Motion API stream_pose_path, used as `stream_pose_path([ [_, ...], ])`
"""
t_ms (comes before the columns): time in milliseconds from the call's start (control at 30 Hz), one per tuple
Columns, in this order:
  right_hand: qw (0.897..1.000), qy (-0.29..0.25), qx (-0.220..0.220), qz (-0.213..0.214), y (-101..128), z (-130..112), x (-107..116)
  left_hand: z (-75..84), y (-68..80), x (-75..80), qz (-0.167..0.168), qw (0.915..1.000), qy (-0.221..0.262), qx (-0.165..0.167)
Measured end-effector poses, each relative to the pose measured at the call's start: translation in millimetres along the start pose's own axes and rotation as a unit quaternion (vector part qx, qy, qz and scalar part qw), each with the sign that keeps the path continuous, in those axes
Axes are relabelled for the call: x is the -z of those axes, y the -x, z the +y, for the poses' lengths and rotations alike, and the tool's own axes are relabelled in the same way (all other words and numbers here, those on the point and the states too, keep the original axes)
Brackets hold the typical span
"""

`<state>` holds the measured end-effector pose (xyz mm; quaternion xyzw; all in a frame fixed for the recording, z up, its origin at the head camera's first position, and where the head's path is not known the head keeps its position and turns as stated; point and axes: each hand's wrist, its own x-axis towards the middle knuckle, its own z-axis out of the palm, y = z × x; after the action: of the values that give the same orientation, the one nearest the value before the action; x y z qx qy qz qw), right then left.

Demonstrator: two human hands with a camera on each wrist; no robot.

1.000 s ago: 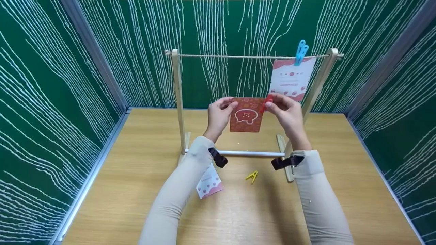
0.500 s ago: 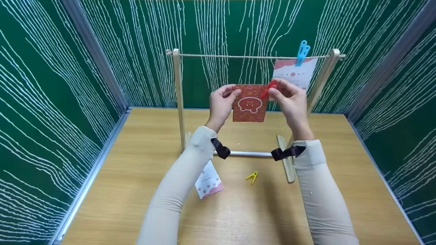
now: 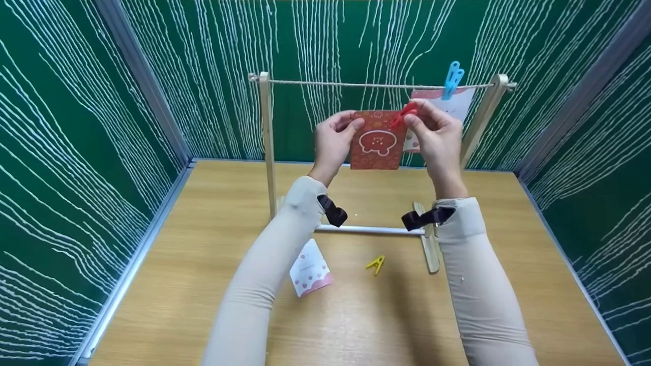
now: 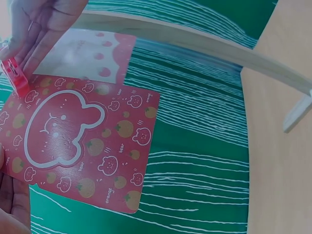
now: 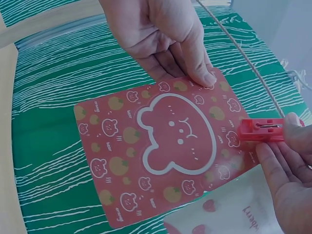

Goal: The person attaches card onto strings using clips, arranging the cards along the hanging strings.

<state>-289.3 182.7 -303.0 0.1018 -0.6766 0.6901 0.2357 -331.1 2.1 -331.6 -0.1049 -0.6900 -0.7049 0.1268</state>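
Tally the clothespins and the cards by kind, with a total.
Clothespins: 3 — red clothespin in the right hand, blue clothespin on the string, yellow clothespin on the table.
Cards: 3 — red bear card held by the left hand, hanging white card, white card on the table.
Total: 6.

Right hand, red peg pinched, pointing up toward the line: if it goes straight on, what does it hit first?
Probably the string. The right hand holds the red peg at the red card just under it. The hung white card sits close beside; depth is unclear.
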Motion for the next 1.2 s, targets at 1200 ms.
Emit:
stream_pose_path([
  [1200,0.990,-0.095,0.081,0.058,-24.1,-32.8,-14.8,33.2,-11.1,-7.7,0.018,0.9994,0.001,-0.029],
])
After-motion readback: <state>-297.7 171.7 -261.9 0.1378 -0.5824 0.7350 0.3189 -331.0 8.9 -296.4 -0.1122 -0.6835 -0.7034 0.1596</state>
